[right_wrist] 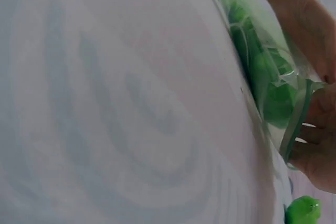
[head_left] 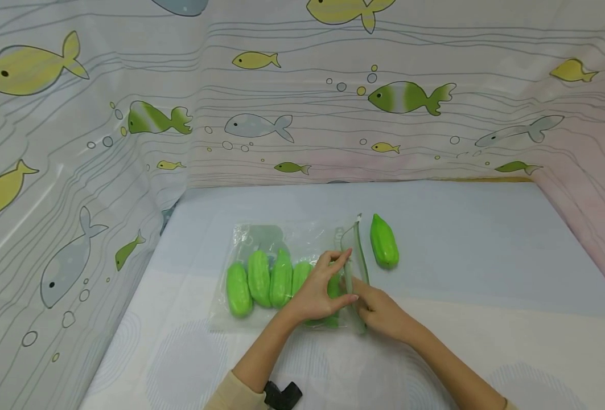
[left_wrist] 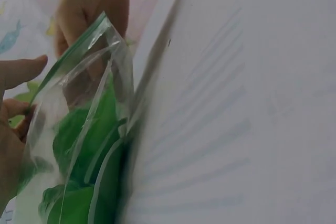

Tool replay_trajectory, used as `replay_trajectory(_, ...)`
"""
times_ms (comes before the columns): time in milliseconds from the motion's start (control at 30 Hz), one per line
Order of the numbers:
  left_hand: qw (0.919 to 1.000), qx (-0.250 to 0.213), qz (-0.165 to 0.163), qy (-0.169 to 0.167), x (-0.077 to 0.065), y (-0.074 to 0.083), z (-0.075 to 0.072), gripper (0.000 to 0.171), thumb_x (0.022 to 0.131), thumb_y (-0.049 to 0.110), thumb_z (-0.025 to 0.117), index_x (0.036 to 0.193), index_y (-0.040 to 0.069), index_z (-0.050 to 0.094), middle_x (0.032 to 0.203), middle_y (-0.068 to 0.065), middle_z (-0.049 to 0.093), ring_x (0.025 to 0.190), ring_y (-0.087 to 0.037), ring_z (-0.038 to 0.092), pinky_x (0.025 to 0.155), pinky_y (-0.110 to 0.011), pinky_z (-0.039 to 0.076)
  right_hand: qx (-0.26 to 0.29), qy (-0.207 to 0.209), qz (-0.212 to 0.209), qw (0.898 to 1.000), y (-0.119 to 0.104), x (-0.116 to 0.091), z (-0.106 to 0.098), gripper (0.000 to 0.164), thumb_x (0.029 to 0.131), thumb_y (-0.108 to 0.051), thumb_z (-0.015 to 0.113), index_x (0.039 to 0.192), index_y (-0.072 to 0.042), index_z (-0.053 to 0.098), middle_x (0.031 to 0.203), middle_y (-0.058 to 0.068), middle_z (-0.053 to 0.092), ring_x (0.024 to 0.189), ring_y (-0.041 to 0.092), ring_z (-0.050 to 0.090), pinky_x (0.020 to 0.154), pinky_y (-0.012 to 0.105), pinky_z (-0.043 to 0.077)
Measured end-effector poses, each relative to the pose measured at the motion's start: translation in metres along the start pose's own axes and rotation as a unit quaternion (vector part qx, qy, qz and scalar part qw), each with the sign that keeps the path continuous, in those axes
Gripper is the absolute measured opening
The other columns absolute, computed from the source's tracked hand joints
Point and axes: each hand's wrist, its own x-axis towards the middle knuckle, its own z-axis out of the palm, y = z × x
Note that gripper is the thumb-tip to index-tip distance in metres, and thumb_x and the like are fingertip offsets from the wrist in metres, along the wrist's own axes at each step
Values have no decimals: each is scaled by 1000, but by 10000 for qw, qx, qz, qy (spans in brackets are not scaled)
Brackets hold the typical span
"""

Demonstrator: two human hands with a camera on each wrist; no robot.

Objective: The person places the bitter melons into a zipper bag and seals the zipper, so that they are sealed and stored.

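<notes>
A clear zip bag [head_left: 302, 236] lies flat with several bright green, ridged gourd-like vegetables [head_left: 239, 290] side by side in it. My left hand [head_left: 317, 287] lies over the bag's right end and grips the edge of its mouth, fingers and thumb spread apart. From the right, my right hand [head_left: 384, 310] reaches in through the mouth. Its fingers [right_wrist: 310, 134] look straight inside the bag, near a green vegetable [right_wrist: 281, 100]; the fingertips are partly hidden. Another green vegetable [head_left: 384, 242] lies outside, just right of the bag.
A pale cloth with circle patterns [head_left: 189, 364] covers the table [head_left: 486, 250]. Fish-printed curtains [head_left: 333, 125] stand at the back and both sides. A black device [head_left: 283, 394] sits by the left sleeve [head_left: 235, 393].
</notes>
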Motion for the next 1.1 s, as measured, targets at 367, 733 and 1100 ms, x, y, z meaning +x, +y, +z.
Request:
replay_trajectory(367,10000,41,-16,-7,-1,-2,0,86,83,19,76,152,5,26,133,-12,37,128,-25,37,104,-47,37,-303,1438,-170,9890,5,1,-16,51,89,2,64,138,-1,49,136,16,52,123,39,50,96,52,45)
replay_trajectory(733,9999,84,-87,-15,-1,-1,0,86,84,22,75,153,9,25,134,-11,38,128,-23,37,105,-45,36,-174,2566,-691,9639,10,2,-29,65,70,4,83,128,3,52,126,14,56,112,36,57,92,43,49)
replay_trajectory(1100,10000,66,11,0,-1,-3,1,85,83,20,75,151,4,27,133,-12,38,127,-24,37,104,-45,37,-259,2751,-1392,9509,24,5,-39,70,59,9,87,122,6,57,117,18,60,108,32,57,90,31,50)
